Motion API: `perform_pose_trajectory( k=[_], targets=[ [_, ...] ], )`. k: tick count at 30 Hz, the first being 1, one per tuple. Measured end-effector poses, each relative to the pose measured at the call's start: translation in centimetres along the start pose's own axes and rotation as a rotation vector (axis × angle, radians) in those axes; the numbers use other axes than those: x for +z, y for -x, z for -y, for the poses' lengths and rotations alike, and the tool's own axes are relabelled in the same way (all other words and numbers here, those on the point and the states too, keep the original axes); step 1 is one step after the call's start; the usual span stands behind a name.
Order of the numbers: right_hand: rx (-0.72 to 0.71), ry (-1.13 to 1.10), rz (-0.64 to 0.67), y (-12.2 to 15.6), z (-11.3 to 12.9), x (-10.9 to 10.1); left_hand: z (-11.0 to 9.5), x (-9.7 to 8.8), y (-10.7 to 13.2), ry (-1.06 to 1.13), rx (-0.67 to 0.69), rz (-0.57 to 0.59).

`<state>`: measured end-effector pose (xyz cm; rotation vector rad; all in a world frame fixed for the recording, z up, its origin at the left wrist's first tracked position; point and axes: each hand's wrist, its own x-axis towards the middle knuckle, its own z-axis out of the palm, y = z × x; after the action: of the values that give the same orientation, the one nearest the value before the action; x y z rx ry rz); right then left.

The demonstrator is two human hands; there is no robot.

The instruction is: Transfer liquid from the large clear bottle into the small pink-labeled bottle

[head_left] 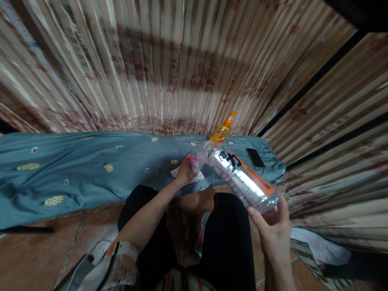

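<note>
My right hand point(269, 222) grips the base of a large clear plastic bottle point(242, 178) with a silver and orange label. The bottle slants up to the left, its neck end close to a smaller clear plastic bottle point(200, 154). Closed around that small bottle, which has a pink mark on it, is my left hand point(184, 173). Whether the two mouths touch is too blurred to tell. Just beyond them an orange pump bottle point(221, 132) shows, partly hidden at its lower end. White tissue point(197, 178) lies under my left hand.
A teal patterned cloth point(85, 165) covers the low surface before my knees. A dark phone point(255, 157) lies on its right part. Pleated curtains point(157, 68) hang behind and on the right, with black bars point(315, 93) crossing them. Below is a tiled floor point(93, 220).
</note>
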<state>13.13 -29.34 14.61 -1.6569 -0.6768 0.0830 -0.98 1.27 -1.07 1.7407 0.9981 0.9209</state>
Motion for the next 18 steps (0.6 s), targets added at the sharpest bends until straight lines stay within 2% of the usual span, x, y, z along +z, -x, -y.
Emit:
perform_pose_trajectory(
  k=[5,18],
  targets=[
    [0.026,-0.043,-0.011,0.13,0.02,0.09,0.37,0.06,0.01,0.004,0.036,-0.024],
    [0.034,-0.055,0.002,0.21,-0.34,-0.03,-0.44,0.04,0.26,0.004,-0.013,-0.006]
  ],
)
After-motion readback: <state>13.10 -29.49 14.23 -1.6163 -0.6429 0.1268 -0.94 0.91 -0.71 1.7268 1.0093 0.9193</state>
